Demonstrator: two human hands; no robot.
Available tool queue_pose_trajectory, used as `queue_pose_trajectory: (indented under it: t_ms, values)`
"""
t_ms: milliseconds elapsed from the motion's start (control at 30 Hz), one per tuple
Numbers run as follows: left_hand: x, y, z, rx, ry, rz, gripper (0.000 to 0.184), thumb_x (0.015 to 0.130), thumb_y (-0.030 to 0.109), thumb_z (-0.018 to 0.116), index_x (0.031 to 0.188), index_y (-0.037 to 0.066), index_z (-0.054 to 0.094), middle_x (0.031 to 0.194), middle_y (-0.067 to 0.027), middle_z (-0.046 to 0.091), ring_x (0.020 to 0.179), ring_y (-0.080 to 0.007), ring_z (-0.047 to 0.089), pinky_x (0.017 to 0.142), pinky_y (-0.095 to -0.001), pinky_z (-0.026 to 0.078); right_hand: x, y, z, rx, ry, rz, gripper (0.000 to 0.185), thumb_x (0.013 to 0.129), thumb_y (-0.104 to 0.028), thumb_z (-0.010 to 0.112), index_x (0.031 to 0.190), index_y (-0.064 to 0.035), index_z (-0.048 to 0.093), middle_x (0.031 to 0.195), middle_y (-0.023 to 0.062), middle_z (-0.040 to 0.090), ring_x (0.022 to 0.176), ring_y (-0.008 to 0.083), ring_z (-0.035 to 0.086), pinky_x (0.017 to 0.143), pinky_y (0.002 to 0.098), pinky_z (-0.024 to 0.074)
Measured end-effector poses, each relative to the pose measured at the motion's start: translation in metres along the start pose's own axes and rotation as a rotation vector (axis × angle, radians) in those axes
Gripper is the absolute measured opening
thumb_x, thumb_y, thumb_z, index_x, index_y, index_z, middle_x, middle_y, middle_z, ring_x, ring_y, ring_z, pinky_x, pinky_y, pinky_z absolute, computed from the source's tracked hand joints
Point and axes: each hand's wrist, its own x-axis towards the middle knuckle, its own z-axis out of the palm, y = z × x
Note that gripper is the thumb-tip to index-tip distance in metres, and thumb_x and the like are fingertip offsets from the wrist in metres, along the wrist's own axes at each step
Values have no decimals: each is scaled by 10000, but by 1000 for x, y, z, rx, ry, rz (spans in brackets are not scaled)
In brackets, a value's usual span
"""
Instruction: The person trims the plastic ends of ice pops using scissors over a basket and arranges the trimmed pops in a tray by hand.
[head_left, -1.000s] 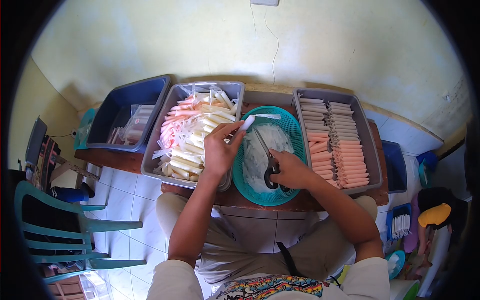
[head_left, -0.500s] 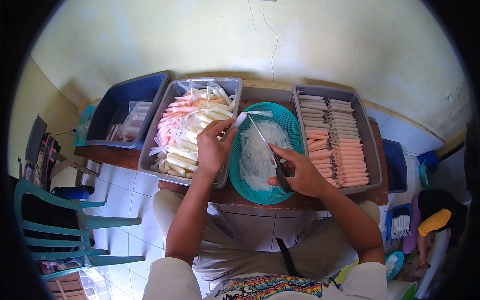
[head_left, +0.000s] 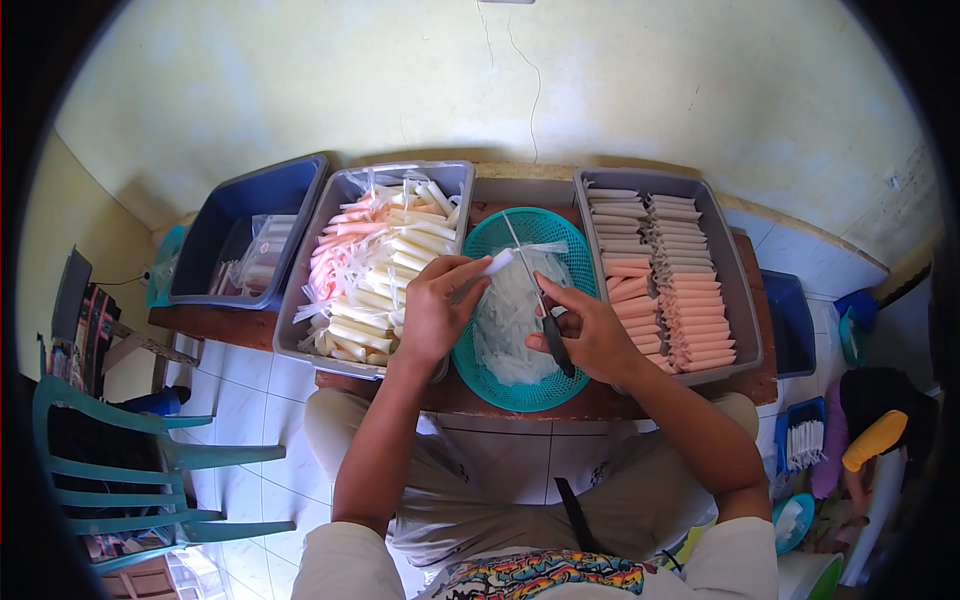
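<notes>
My left hand (head_left: 436, 308) is closed around a white filled plastic tube (head_left: 497, 263), its clear loose tail pointing right. In my right hand (head_left: 592, 332) are black-handled scissors (head_left: 555, 340), with the blades up beside the tube's tail. Both hands are over a turquoise mesh basket (head_left: 463, 372), where many clear plastic scraps (head_left: 507, 345) lie. Left of it, a grey tub (head_left: 290, 310) holds a loose heap of white, cream and pink tubes with long tails. To the right, another grey tub (head_left: 748, 300) contains neat rows of white and pink tubes.
The tubs stand on a wooden bench (head_left: 600, 398) against a wall. A dark blue tub (head_left: 190, 270) with plastic packs is at the far left. A green plastic chair (head_left: 110, 470) stands at lower left. Another person (head_left: 880, 420) bends at the right near a blue tray (head_left: 803, 440).
The tube in my left hand has moved slightly right and down. The scissors have swung more upright, their tips now beyond the tube's tail. The view has shifted a little.
</notes>
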Motion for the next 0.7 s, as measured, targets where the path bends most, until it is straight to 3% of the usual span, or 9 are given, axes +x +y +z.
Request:
queue_pose_trajectory:
  t_ms: [133, 200, 267, 600, 667, 700]
  values:
    - [0, 2, 0, -20, 1, 30, 350, 850, -11, 846, 1189, 65, 808, 1061, -145, 768, 913, -318, 757, 776, -398, 616, 0, 5, 2, -30, 37, -16, 942, 889, -181, 917, 1665, -68, 395, 1277, 69, 568, 1055, 114, 664, 911, 268, 583]
    - [0, 1, -1, 5, -16, 32, 409, 825, -18, 866, 1209, 112, 816, 1053, -119, 777, 920, -289, 771, 793, -377, 614, 2, 11, 4, -55, 46, -24, 942, 890, -193, 917, 1665, -67, 396, 1270, 70, 571, 1041, 115, 666, 900, 269, 583]
    - [0, 2, 0, 1, -27, 34, 394, 826, -23, 858, 1198, 95, 812, 1050, -124, 763, 917, -298, 759, 777, -386, 615, 3, 18, 5, -96, 101, -138, 974, 862, -416, 923, 1619, -16, 459, 1092, 136, 616, 888, 185, 709, 787, 320, 569]
    - [-3, 3, 2, 5, -63, 12, 376, 822, -30, 844, 1177, 91, 810, 1043, -122, 740, 918, -306, 739, 784, -398, 607, 3, 20, 10, -131, 137, -152, 955, 874, -445, 904, 1617, -33, 469, 1070, 139, 638, 868, 198, 714, 792, 330, 571]
    - [-3, 3, 2, 2, -64, 13, 376, 821, -29, 845, 1177, 89, 810, 1042, -122, 740, 917, -307, 738, 785, -398, 607, 1, 10, 8, -150, 81, -37, 898, 922, -264, 893, 1657, -67, 417, 1192, 67, 582, 954, 104, 650, 818, 263, 570]
    - [-3, 3, 2, -1, -65, 14, 375, 821, -28, 845, 1176, 86, 809, 1042, -122, 740, 917, -307, 738, 785, -398, 606, 1, 11, 9, -150, 81, -36, 898, 922, -264, 893, 1657, -67, 417, 1192, 67, 582, 954, 104, 650, 818, 263, 570]
